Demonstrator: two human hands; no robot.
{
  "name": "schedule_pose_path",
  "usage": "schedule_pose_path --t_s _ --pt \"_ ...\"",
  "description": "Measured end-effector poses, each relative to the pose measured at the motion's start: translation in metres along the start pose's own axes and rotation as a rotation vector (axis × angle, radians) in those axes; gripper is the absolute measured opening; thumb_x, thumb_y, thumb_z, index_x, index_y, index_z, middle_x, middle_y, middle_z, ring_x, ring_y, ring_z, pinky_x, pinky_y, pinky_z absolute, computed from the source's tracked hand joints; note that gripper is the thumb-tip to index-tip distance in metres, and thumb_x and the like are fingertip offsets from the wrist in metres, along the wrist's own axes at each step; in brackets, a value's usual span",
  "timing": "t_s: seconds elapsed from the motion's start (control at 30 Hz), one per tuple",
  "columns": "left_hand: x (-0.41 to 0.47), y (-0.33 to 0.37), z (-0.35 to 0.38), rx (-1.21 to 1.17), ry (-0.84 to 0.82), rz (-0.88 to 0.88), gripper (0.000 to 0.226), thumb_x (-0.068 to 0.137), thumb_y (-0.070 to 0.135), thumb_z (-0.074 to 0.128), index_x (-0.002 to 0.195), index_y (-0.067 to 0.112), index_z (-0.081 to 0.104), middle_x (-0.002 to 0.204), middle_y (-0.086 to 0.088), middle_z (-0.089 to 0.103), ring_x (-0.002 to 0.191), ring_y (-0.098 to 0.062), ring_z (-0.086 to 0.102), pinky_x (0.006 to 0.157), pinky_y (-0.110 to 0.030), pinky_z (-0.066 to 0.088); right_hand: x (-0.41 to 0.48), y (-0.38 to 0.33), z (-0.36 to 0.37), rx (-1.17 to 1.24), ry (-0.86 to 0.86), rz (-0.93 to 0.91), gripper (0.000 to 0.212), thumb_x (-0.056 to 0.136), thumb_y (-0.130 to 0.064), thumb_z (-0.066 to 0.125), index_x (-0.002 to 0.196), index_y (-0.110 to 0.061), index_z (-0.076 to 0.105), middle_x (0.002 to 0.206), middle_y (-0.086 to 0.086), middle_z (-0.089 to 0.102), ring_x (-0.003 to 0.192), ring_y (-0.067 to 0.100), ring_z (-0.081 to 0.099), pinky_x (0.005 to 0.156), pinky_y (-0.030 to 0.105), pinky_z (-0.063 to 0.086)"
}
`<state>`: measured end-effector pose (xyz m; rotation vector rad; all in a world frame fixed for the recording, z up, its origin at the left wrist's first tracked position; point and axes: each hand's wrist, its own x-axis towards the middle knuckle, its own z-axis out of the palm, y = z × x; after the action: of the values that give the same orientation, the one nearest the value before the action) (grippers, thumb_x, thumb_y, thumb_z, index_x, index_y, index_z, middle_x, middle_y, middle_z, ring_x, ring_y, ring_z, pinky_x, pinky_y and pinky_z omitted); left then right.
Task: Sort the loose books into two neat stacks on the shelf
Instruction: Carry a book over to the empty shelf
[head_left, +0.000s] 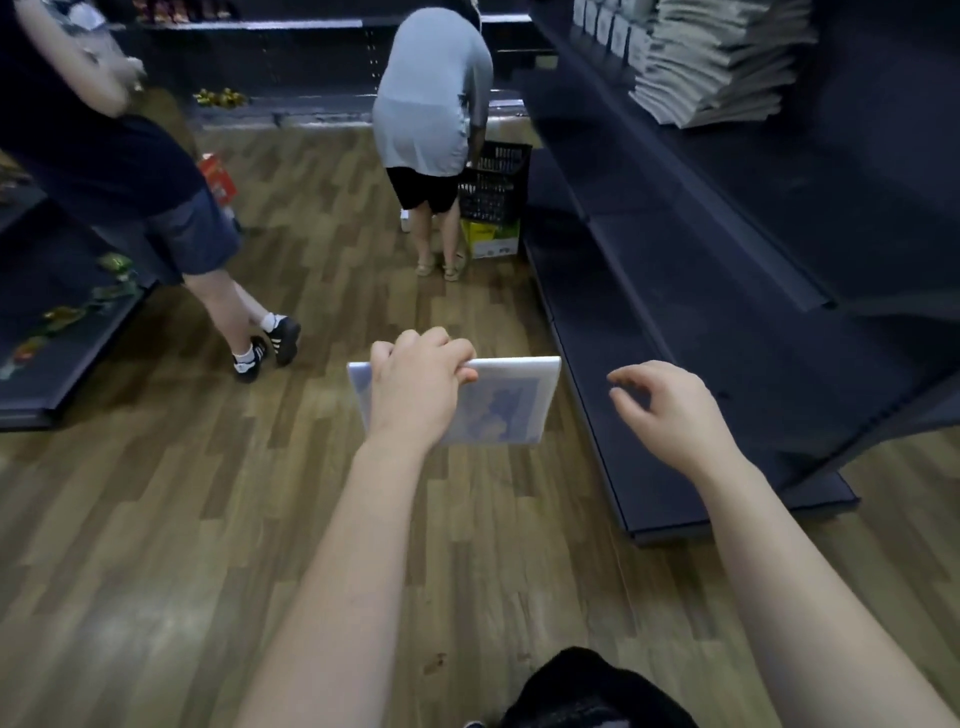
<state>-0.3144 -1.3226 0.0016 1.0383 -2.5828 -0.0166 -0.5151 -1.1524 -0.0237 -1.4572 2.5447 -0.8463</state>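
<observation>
Head-camera footage showed one book (511, 410) held over the wooden floor (234, 493), in the aisle just left of the dark shelf (649, 441) and not touching it. It was gripped by the left hand (415, 384) alone, with the fingers curled over its far edge and the thumb laid on the cover. The right hand (670, 410) was held empty near the book, its fingers loosely spread and slightly bent. The pale cover, printed with a bluish picture, was turned up towards the camera, and the book was tilted down from the gripped edge towards the wearer. That edge ran left to right across the aisle, and the long axis was judged to lie along it (though foreshortening left this uncertain). A slip was judged the main risk, since the book was hung from one edge by one hand, off centre, so it could be dropped or swung open. The stack of books (727, 67) was set well apart on a higher board, so a long reach would be needed.
</observation>
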Motion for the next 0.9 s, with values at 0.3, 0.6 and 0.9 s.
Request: schedule_pose_path --t_s 0.3,0.6,0.9 --pt "0.188 0.055 0.069 -0.066 -0.007 0.216 0.017 0.097 0.035 0.043 0.096 0.027 0.058 0.093 0.007 0.053 0.089 -0.019 0.047 0.071 -0.032 0.017 0.146 0.072 -0.036 0.055 0.219 0.099 0.023 0.092 -0.024 0.056 0.111 -0.021 0.068 0.108 -0.008 0.066 0.103 0.011 0.058 0.090 0.033 0.049" --pt "0.382 0.161 0.104 -0.194 0.050 0.490 0.016 0.097 0.034 0.043 0.096 0.023 0.055 0.092 0.005 0.051 0.087 -0.022 0.050 0.070 -0.035 0.026 0.282 0.175 -0.107 -0.080 0.330 0.190 0.025 0.090 -0.020 0.058 0.113 -0.015 0.069 0.108 0.001 0.067 0.101 0.019 0.060 0.084 0.030 0.046" --pt "0.502 0.240 0.128 -0.317 0.059 0.739 0.014 0.095 0.032 0.047 0.095 0.023 0.058 0.091 0.006 0.052 0.087 -0.020 0.052 0.070 -0.033 0.026 0.324 0.263 -0.132 -0.154 0.378 0.437 0.022 0.088 -0.019 0.063 0.108 -0.013 0.071 0.104 0.006 0.067 0.091 0.023 0.063 0.081 0.037 0.052"
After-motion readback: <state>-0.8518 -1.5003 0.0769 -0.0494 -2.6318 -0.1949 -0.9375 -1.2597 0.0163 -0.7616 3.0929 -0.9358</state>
